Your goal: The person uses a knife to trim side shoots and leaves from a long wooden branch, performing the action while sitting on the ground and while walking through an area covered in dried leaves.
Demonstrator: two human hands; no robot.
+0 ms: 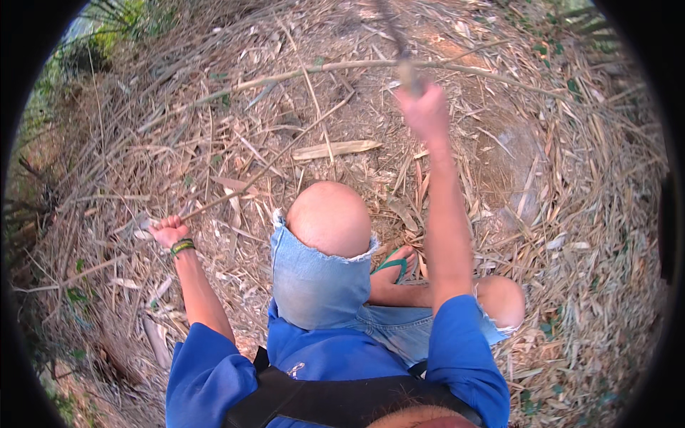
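My left hand point(169, 232), with a dark band at its wrist, is closed round one end of a thin brown stick point(265, 168). From that fist the stick slants away to the far right, past my raised knee. Farther out, my right arm is stretched forward. My right hand point(424, 113) is closed on the handle of a blade-like hand tool point(405, 64), pale at the grip and dark and narrow beyond; motion blur hides its exact shape. A long pale pole point(325, 68) crosses behind or under the tool; I cannot tell whether they touch.
Dry leaves, husks and loose stalks point(571, 235) litter the ground. A flat pale wood strip point(337, 150) lies ahead of my bare knee point(330, 217). My sandalled foot point(394, 264) rests below my right forearm. Green plants point(118, 25) stand at the far left.
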